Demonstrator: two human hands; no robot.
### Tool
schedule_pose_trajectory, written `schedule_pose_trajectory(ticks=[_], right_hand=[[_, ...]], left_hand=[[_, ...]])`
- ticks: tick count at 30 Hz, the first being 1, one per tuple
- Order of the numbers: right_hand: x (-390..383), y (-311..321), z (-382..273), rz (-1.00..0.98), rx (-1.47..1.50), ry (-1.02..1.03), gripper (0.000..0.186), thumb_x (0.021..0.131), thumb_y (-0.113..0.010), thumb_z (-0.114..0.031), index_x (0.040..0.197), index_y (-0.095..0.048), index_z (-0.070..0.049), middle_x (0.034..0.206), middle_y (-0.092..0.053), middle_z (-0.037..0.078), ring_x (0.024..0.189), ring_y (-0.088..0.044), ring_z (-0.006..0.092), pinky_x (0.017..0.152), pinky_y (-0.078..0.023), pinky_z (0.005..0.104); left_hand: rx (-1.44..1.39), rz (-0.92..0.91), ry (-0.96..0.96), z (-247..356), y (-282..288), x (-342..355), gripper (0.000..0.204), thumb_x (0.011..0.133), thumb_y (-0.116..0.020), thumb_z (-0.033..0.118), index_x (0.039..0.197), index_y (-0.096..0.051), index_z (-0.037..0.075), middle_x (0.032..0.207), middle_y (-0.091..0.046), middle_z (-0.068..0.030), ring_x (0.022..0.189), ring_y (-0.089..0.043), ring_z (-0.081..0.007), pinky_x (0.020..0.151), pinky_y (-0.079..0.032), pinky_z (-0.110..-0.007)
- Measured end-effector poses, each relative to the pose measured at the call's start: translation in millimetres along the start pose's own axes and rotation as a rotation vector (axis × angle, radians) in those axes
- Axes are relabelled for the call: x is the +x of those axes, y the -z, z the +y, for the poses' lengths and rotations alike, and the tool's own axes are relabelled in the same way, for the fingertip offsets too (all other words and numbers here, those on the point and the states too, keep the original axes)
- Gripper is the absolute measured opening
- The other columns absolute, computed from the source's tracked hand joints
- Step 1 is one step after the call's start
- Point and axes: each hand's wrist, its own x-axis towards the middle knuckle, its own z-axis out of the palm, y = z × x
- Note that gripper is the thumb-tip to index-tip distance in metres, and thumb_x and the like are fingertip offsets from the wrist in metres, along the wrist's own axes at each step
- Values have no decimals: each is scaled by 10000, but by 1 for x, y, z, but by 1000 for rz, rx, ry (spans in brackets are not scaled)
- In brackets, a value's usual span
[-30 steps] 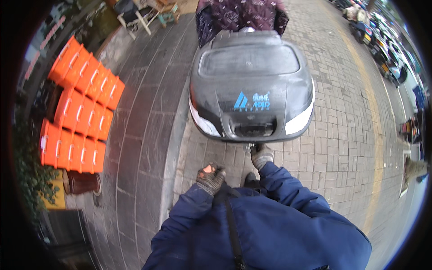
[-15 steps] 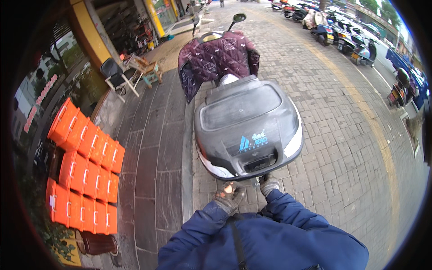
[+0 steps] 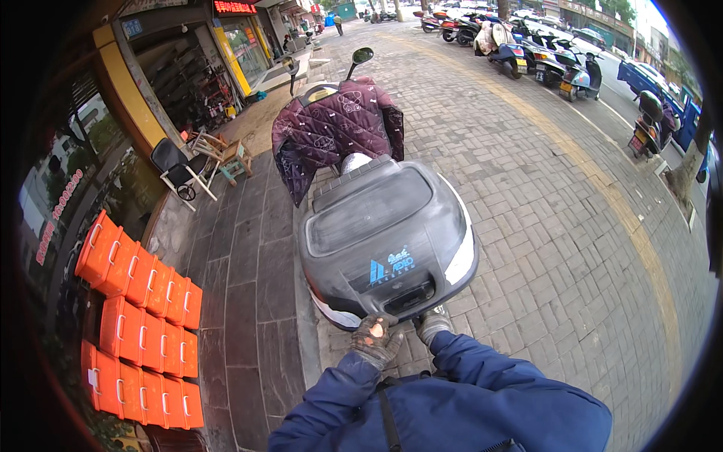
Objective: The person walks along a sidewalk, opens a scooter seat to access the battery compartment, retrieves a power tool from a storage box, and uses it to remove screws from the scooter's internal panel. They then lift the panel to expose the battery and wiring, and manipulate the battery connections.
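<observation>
From where I stand, the scooter's grey-black top case (image 3: pixel 369 218) sits directly before the person in the navy jacket (image 3: pixel 444 403), a broad, rounded shell of hard plastic, its lid scuffed to a chalky matte around a recessed panel, with glossy pale reflectors at the lower corners. The left hand (image 3: pixel 376 339), in a grey knit glove with a pale patch on it, is bent at the case's rear lower edge, fingers partly curled; I can't tell whether it is gripping. The right hand (image 3: pixel 434 324), gloved too, is just beside it, its fingertips hidden beneath the rim, so what it holds I can't make out. Ahead, a quilted maroon apron (image 3: pixel 343 124) drapes the scooter's front, below a rounded mirror (image 3: pixel 362 55). To the left, a straight kerb edge (image 3: pixel 307 339) runs close along the case, bordering smooth dark slabs (image 3: pixel 241 301); beyond them stand stacked orange plastic bins (image 3: pixel 143 331) with pale loop handles. On the right, rough brick paving (image 3: pixel 520 264) opens wide, out past a yellow strip (image 3: pixel 602 177) to the parked scooters (image 3: pixel 546 56).
</observation>
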Motion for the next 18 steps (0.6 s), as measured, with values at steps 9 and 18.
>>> schedule_pose_trajectory(ticks=[9,18], right_hand=[[27,-27,30,-233,11,116,355,769,-550,-370,1047,-611,-158,1031,-599,148,929,-562,339,771,-468,414],[28,-22,39,-229,24,209,341,755,-548,-316,1036,-616,-134,1000,-614,146,905,-581,330,760,-474,433]], left_hand=[[206,-29,24,17,-26,43,527,617,-705,243,1079,-542,47,1100,-516,-159,1012,-497,-330,874,-419,-429],[296,-119,66,17,-44,44,617,609,-703,309,1142,-521,58,1165,-484,-147,1079,-456,-345,921,-389,-446]])
